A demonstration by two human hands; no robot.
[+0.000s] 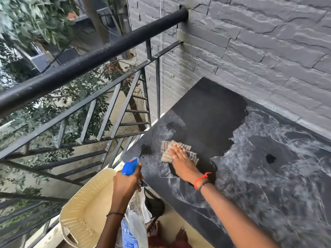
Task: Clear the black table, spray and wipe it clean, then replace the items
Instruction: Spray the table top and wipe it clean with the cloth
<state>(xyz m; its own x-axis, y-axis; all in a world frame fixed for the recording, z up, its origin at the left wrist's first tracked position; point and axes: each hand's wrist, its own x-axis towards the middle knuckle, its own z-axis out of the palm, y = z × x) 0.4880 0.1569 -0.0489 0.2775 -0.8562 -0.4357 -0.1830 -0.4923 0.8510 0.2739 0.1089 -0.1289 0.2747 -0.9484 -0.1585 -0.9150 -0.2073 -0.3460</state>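
— Blue-capped spray bottle, nearest: is it in use?
— The left hand has its grip closed round the neck, just off the tabletop edge.
— And the wiping?
— Under way. The right hand presses flat on the striped cloth, no closed grip. Next, likely, the streaked stretch farther along.

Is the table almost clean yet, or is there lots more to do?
About halfway. Done: the black table has nothing on it, and its far part is wiped dark. In hand: the right hand presses a striped cloth on it, while the left hand holds the spray bottle. Left: whitish streaks cover the near side, and no items are back.
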